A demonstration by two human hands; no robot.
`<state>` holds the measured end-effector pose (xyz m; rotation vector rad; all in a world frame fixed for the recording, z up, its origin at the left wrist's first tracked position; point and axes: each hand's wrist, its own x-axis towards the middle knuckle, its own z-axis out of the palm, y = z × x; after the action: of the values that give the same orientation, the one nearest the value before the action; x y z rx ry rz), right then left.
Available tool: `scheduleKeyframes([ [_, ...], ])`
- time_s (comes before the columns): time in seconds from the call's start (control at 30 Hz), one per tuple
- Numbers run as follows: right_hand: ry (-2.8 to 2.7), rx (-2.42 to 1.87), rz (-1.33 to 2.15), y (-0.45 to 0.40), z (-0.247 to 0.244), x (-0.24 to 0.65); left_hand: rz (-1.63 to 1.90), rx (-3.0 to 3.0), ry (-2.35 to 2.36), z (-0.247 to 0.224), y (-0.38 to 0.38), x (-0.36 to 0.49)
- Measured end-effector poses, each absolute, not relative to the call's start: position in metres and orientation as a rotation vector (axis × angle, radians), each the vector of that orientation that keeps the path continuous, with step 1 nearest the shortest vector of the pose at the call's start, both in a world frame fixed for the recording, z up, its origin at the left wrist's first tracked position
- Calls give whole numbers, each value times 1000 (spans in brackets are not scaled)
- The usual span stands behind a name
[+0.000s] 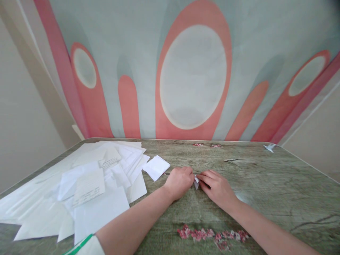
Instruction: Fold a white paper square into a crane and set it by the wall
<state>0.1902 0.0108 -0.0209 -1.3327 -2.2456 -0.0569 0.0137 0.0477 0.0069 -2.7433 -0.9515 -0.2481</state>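
My two hands meet over a tabletop (159, 230) with a grey-green wood grain, and between them sits a small white piece of folded paper (196, 182), a little right of the middle of the view. My right hand (218, 187) comes in from the right with its thumb and forefinger closed on the paper's right side, the other fingers bent above. My left hand (180, 182) is curled at the paper's left side, knuckles up; its fingertips are tucked out of sight, so I cannot tell whether they pinch the paper or only rest against it. A narrow, pointed bit of the paper shows below my fingers. Just beyond my left hand lies a white paper square (156, 167), its near corner pointing toward me, beside a broad, overlapping heap of white sheets (101, 209) that covers the left of the table; two of the smaller sheets in it bear lines of writing. Near the far right corner rests a small white shape with pointed ends (270, 147), like a bird. Pink blossoms (198, 233) show on the wood nearer me, between my forearms. My left sleeve (86, 247) is white with a green stripe. Behind the table rises a pale backdrop (146, 46) with coral arches and white ovals.
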Motion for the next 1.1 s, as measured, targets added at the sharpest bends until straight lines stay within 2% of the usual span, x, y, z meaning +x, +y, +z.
scheduleKeyframes([
  [0.53, -2347, -1318, -204, 5, -17, 189, -226, -2788, -743, 9, 44, 10],
  [1.1, -2356, -1326, -80, 0, -16, 191, -103, -2820, -787, 18, 37, 14],
])
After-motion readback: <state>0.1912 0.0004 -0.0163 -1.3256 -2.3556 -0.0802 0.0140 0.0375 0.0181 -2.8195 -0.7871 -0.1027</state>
